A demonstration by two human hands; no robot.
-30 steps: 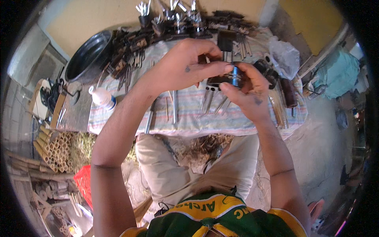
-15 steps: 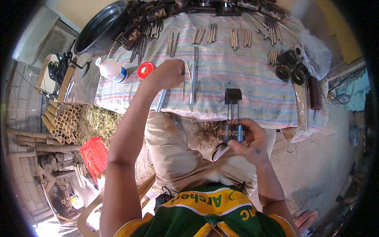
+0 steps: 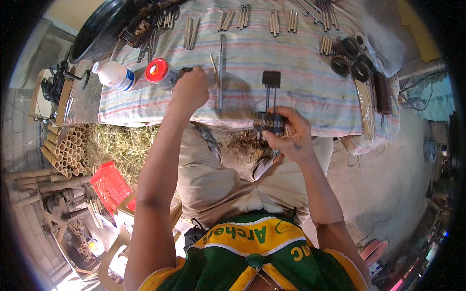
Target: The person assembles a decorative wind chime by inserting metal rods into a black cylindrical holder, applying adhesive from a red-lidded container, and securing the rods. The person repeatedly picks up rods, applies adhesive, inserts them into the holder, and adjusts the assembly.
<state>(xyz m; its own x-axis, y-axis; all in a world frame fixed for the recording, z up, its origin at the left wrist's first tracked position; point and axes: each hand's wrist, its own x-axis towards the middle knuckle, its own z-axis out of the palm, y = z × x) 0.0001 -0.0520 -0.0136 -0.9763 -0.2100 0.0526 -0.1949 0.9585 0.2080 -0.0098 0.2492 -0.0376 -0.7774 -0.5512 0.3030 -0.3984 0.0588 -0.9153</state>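
My right hand grips a dark bamboo piece with a light zigzag band, fingers and thumb around its right side. Thin rods rise from that piece to a dark block at their far end. Over the cloth, my left hand is closed, and a small dark thing shows at its fingertips; its kind is unclear. Just left of this hand stands a clear jar with a red lid. To the hand's right lie a flat metal strip and a thin stick.
A white bottle leans at the table's left. Bundles of short tubes lie across the striped cloth. Dark rings and a brown roll are at the right. Cut bamboo and a red crate sit at lower left.
The view has shifted, so the table sits higher in it. My left hand has moved left and toward me, with the dark thing now showing. The bamboo piece in my right hand has turned slightly.
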